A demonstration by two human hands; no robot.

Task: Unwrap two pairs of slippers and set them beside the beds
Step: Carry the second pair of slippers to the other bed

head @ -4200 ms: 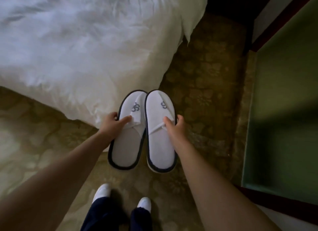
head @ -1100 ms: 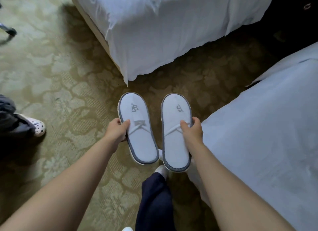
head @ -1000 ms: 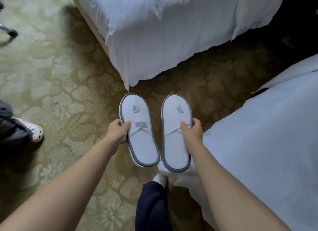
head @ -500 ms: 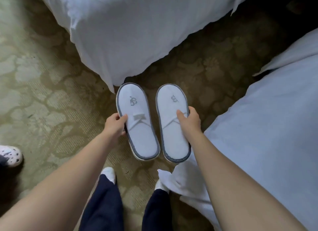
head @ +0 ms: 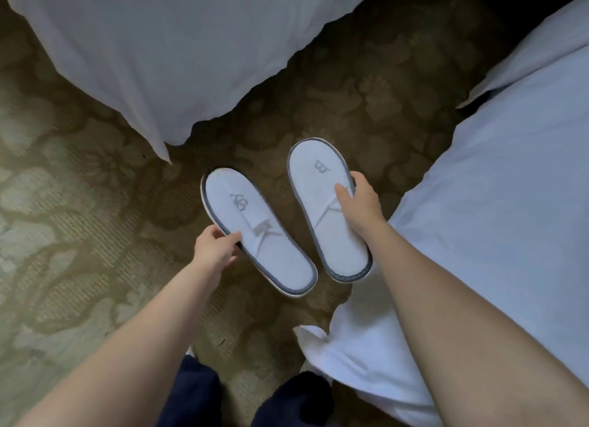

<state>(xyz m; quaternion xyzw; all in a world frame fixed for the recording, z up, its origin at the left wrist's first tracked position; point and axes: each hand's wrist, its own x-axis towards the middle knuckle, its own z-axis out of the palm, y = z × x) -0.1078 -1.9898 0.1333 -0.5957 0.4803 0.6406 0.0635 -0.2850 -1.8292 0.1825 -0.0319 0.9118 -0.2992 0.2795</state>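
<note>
I hold one white slipper with grey trim in each hand, soles down, toes pointing away from me. The left slipper (head: 258, 229) is gripped at its left edge by my left hand (head: 215, 246); it hangs lower and angles to the left. My right hand (head: 360, 200) grips the right slipper (head: 322, 200) at its right edge, thumb on the flattened strap. Both are over the patterned carpet (head: 79, 235) in the gap between two beds. Whether the left slipper touches the carpet, I cannot tell.
A bed with a white duvet (head: 165, 50) hangs down at the top left. A second white bed (head: 510, 210) fills the right side, its sheet corner (head: 350, 347) drooping near my feet. My dark trouser legs (head: 191, 394) are at the bottom.
The view has tipped down and closer to the floor. My left hand has lowered its slipper and swung it leftwards, so the pair is now apart and uneven. The shoe at the far left is out of view.
</note>
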